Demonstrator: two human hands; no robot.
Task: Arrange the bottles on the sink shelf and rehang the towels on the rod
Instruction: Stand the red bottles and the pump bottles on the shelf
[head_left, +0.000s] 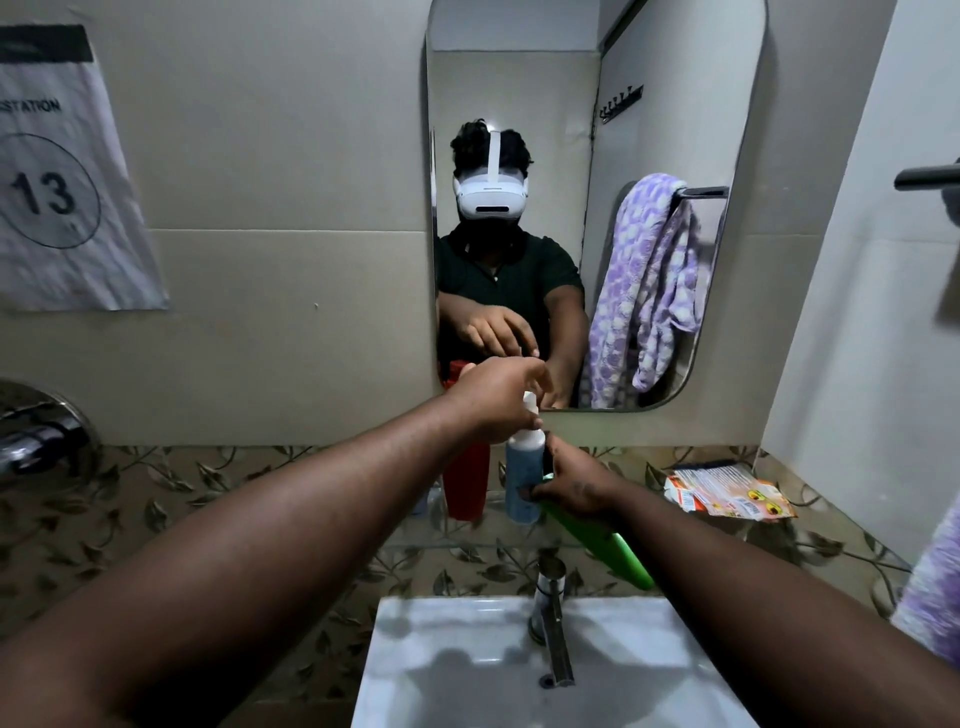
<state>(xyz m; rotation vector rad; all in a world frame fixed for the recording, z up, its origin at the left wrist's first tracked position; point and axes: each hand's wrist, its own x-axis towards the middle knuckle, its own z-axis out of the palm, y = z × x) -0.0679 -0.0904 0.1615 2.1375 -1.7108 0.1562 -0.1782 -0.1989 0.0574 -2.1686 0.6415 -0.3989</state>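
Note:
A blue bottle with a white pump top stands on the glass shelf under the mirror. My left hand is closed over its pump top. A red bottle stands just left of it, partly behind my left hand. My right hand grips a green bottle, which lies tilted toward me, and its fingers also touch the blue bottle's base. A purple-and-white towel shows at the right edge; the mirror reflects it hanging on a rod.
A crumpled orange-and-white packet lies on the shelf's right end. The white sink and chrome tap sit below. The end of a dark rod juts from the right wall. A shower valve is at the left.

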